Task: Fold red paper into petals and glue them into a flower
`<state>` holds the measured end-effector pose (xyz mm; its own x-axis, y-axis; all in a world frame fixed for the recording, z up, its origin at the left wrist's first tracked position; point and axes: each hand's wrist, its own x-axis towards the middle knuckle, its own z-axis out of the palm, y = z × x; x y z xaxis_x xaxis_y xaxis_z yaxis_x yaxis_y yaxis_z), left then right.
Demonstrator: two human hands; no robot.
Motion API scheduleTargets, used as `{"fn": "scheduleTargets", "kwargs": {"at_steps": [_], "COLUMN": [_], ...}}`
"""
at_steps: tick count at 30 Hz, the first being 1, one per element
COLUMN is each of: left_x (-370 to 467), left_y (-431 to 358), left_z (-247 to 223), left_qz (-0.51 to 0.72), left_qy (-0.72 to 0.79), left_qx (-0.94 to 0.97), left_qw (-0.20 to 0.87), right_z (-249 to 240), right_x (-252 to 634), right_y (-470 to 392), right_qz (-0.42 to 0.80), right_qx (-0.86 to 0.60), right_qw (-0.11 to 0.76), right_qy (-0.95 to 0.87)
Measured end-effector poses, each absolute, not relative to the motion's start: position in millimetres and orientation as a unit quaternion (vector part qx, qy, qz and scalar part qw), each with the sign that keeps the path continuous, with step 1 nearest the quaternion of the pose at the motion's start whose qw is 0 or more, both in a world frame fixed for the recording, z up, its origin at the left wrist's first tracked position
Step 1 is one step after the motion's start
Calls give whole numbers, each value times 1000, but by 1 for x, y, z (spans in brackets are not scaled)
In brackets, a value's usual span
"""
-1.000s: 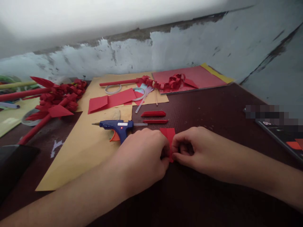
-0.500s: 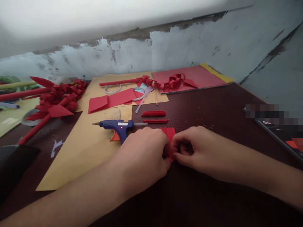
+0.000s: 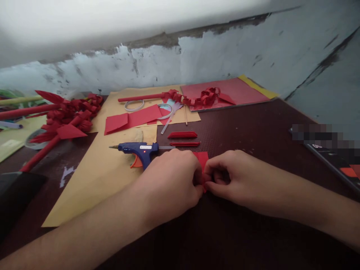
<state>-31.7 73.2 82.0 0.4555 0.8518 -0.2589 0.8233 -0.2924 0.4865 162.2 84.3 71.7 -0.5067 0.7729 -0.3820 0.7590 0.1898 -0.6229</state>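
Observation:
A small piece of red paper [image 3: 203, 160] is pinched between my two hands above the dark table. My left hand [image 3: 174, 180] grips its left side, fingers curled and mostly hidden behind the knuckles. On the other side, my right hand [image 3: 227, 176] holds the paper's near right edge between thumb and fingertips. Just beyond the hands lie two folded red paper strips [image 3: 182, 135], one behind the other. A blue hot glue gun [image 3: 140, 148] with a lit red light rests beside my left hand, its nozzle pointing left and a glue stick in its back.
Tan paper [image 3: 92, 187] covers the table's left part. Red paper flowers on stems [image 3: 70, 116] lie at the left. A folded red sheet [image 3: 140, 118], tape rolls [image 3: 134, 105] and a red curled-paper stem [image 3: 140, 98] lie farther back. A dark flat object [image 3: 332, 157] sits at the right.
Hardly anything differs. Both hands stay on the red paper, with only a very slight shift of the left hand and forearm.

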Motion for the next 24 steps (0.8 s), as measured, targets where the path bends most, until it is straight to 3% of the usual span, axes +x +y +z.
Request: {"fn": "scheduleTargets", "kwargs": {"at_steps": [8,14,24], "left_x": [-32,-35,-32], "left_y": [66,68,66], "left_z": [78,82,82], "left_qz": [38,29,30], "left_qy": [517,504,529], "left_qx": [828,820,805], "left_qw": [216,270,265], "right_z": [74,76,75], "right_x": [162,161,162], "right_y": [85,84,84], "right_qz": [405,409,396], "right_qx": [-498,-496,-495], "right_qw": [15,13,14], "right_qy": [-766,-766,-774]}}
